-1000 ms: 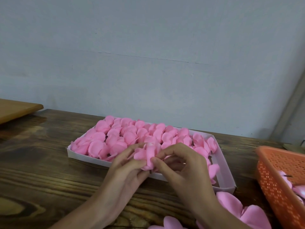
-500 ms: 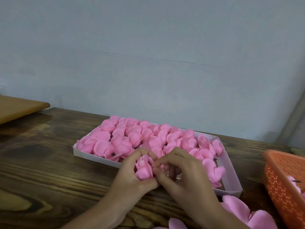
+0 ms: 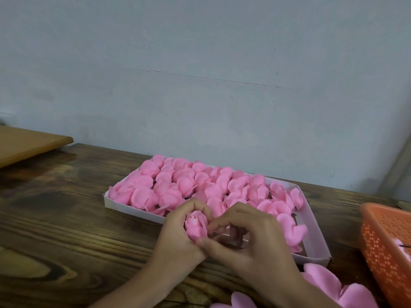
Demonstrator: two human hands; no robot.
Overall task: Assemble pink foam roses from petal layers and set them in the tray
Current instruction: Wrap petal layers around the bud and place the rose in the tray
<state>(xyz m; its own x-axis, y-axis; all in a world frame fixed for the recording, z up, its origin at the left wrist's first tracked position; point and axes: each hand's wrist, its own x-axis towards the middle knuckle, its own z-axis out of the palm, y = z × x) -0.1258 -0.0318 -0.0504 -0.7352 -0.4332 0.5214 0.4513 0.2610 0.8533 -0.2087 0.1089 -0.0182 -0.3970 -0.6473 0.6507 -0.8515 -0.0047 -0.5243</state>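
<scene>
Left hand [image 3: 178,238] grip is cupping the rose [image 3: 195,227] by the near wall of the tray [image 3: 133,210]; right hand [image 3: 251,243] is pinching its lower petals. Shaping is probably finishing; next, it is needing gentle seating in the sparser right end. Both hands are hiding its base; loose petals [image 3: 322,283] are running off-frame.

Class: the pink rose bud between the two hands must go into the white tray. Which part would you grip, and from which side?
Grip the rose bud low on its rounded base, from the left, where the left hand cups it. Its tip points up, and pinching the soft upper petals would probably unwrap them.
</scene>
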